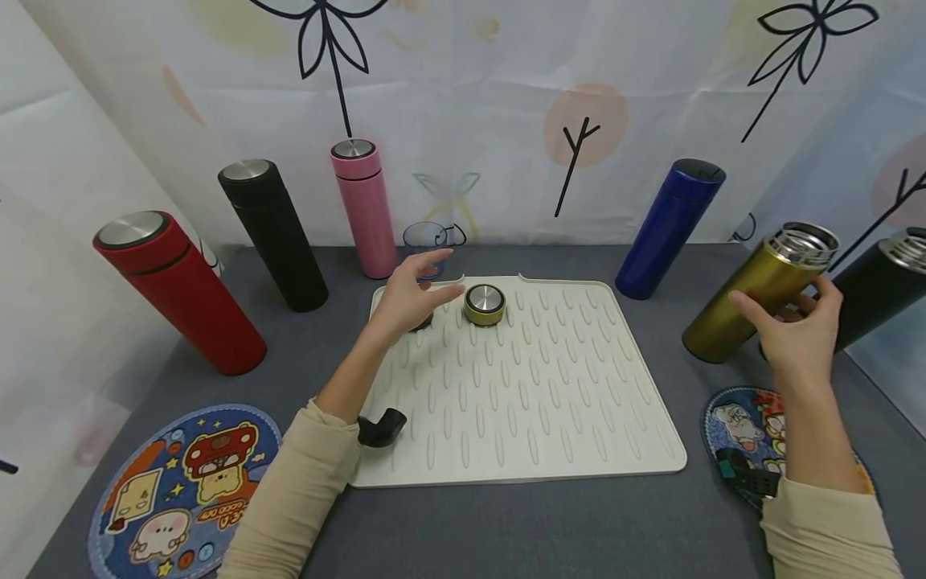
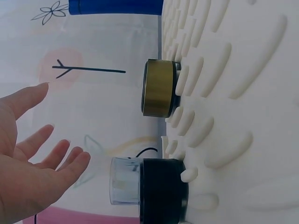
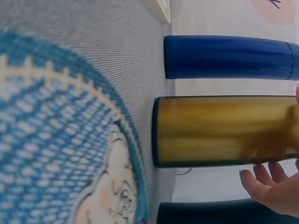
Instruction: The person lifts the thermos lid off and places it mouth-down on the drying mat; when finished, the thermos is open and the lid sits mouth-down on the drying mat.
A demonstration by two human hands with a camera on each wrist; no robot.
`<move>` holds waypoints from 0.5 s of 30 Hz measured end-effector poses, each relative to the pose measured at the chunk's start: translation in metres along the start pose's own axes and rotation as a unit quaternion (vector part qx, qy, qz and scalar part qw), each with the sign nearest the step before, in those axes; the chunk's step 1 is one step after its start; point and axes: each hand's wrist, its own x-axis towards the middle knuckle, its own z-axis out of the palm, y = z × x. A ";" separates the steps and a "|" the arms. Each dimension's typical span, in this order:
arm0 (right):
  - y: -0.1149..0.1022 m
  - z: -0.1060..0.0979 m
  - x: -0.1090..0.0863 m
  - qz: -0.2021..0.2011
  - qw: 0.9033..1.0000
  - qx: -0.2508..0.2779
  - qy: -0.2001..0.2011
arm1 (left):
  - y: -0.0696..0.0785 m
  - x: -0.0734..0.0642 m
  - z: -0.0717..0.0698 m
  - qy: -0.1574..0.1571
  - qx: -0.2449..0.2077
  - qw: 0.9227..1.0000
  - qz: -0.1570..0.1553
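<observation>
My left hand (image 1: 415,297) hovers over the white mat (image 1: 535,402), fingers spread and holding nothing. Just right of its fingertips stands a gold bottle lid (image 1: 485,305) with a silver top. A black lid (image 2: 163,191) is also on the mat, mostly hidden by the hand in the head view. At the right, the lidless gold thermos bottle (image 1: 752,297) stands upright, its steel mouth showing. Around its near side is my right hand (image 1: 803,346), thumb and fingers apart. The right wrist view shows a gap between those fingers (image 3: 264,179) and the bottle.
A lidless dark bottle (image 1: 882,281) stands beside the gold one. A blue bottle (image 1: 669,229) is behind the mat. Red (image 1: 188,297), black (image 1: 278,241) and pink (image 1: 365,209) bottles stand at left, near a clear cup (image 1: 425,235). Cartoon pads (image 1: 188,490) lie on both sides.
</observation>
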 end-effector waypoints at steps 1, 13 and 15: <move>-0.003 -0.001 -0.002 -0.001 1.000 0.007 0.008 | 0.000 -0.001 0.000 -0.001 -0.001 1.000 0.002; -0.023 0.001 -0.024 -0.206 0.967 -0.027 0.145 | -0.003 -0.003 0.000 -0.015 -0.016 1.000 0.021; -0.026 0.001 -0.027 -0.249 0.956 -0.028 0.154 | -0.003 -0.003 0.000 -0.018 -0.020 0.999 0.020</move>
